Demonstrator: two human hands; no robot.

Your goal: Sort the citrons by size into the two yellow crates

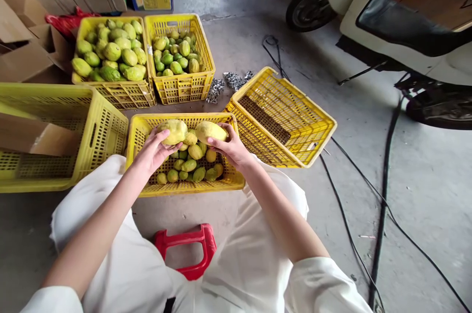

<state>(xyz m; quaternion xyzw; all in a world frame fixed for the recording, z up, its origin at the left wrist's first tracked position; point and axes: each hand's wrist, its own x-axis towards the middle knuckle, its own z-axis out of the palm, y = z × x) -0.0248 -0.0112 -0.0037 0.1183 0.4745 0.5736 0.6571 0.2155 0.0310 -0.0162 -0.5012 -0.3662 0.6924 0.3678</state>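
Note:
My left hand grips a large yellow-green fruit above the yellow crate in front of my knees. My right hand holds a second yellow fruit right beside the first, over the same crate. Several smaller green and yellow fruits lie in the bottom of that crate. I sit on a red stool, in white clothes.
Two yellow crates at the back hold large green fruits and smaller ones. A tilted yellow crate with no fruit leans at the right, another with cardboard at the left. Black cables, a scooter and cardboard boxes surround.

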